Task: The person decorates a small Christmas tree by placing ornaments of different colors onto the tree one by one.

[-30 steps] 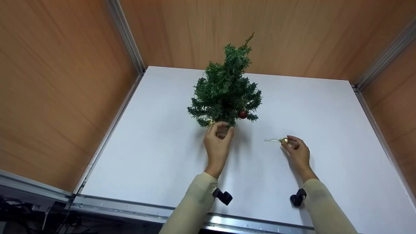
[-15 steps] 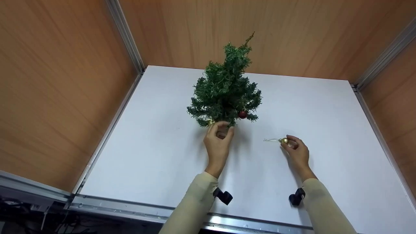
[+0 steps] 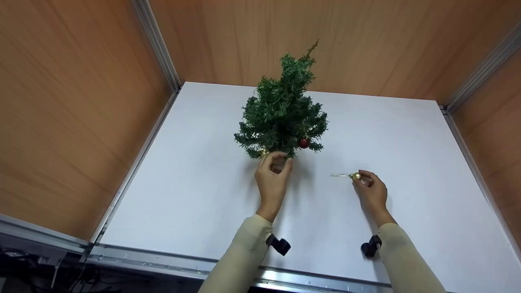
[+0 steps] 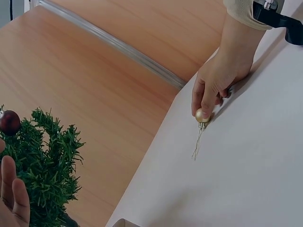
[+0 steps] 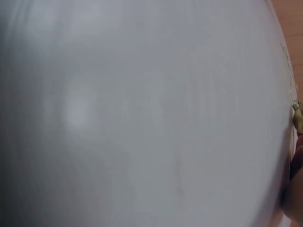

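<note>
A small green artificial Christmas tree (image 3: 281, 110) stands upright on the white table. My left hand (image 3: 272, 179) is at its lower front, thumb and index finger curled in and pinching the tip of a low branch; the fingertips are partly hidden against the green. Beside those fingers a gold bauble (image 3: 263, 153) shows among the needles. A dark red bauble (image 3: 303, 143) hangs at the lower right of the tree. My right hand (image 3: 372, 193) pinches another gold bauble (image 3: 356, 176) between thumb and index finger, its thread loop pointing left. That bauble (image 4: 202, 115) appears above the tabletop in the left wrist view.
The white tabletop (image 3: 183, 179) is bordered by wooden panels (image 3: 346, 40) at the back and sides. A metal rail (image 3: 163, 260) runs along the front edge. Cables (image 3: 32, 264) lie in the dark at the lower left.
</note>
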`<state>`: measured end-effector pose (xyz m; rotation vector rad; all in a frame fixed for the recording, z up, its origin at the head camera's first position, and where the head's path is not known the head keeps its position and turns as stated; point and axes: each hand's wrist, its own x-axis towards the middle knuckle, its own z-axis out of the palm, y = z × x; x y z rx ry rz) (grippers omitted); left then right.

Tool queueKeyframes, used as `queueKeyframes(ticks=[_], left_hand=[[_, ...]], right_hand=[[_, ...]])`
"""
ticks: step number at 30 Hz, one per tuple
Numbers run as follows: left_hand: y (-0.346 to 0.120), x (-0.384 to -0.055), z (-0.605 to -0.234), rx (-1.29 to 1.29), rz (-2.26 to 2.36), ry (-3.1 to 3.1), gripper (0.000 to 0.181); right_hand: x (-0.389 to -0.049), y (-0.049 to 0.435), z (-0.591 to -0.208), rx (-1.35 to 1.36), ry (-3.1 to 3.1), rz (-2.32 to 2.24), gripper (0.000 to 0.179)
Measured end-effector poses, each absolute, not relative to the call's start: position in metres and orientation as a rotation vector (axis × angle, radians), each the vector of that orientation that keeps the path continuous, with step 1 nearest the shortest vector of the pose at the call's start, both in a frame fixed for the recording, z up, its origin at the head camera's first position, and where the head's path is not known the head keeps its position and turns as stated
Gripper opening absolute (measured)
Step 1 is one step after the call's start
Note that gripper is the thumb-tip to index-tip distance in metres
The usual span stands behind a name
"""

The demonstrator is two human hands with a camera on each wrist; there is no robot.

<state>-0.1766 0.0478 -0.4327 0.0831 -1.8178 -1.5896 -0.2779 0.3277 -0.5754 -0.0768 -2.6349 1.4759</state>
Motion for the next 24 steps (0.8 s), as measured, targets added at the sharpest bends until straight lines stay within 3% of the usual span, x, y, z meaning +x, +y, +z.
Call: queueKeyframes(ticks=[9,24], left_hand=[[0.043,-0.192,-0.456,0.101,-1.568,-1.821,0.013],[0.042,-0.190,-0.451,0.109,-1.517,-1.815,0.008]], right_hand=[[-0.278,0.327,-0.577,-0.072,-2.620,1.448,0.040],[-0.278,0.329,-0.577,-0.097,-2.620,1.471,0.043]])
